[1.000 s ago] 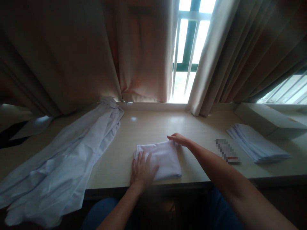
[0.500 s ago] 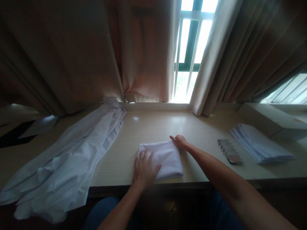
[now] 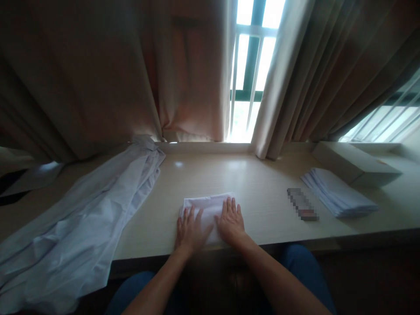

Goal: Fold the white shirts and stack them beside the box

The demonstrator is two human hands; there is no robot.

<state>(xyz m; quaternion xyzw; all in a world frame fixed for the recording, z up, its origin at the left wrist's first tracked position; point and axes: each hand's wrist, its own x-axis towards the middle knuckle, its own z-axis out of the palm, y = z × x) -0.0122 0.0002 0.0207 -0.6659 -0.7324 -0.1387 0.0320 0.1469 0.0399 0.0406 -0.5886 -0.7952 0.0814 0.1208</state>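
Observation:
A folded white cloth point(image 3: 210, 210) lies flat near the front edge of the desk point(image 3: 262, 192). My left hand point(image 3: 193, 229) rests palm down on its left side, fingers spread. Palm down as well, my right hand point(image 3: 231, 221) presses on its right side with the fingers stretched out. Neither hand grips the cloth. To the left, a large loose white cloth point(image 3: 88, 218), perhaps a garment, is heaped across the desk and hangs over the front edge.
On the right lie a stack of folded white cloths point(image 3: 339, 194) and a blurred-out, phone-sized object point(image 3: 302, 204). Behind them stands a pale box point(image 3: 357, 162). Curtains point(image 3: 193, 78) hang along the back by a window point(image 3: 247, 78). A dark flat item point(image 3: 13, 199) lies far left.
My right hand has moved from the cloth's far right corner down onto its top and now lies flat. My left hand stays on the left side. The view has shifted slightly right.

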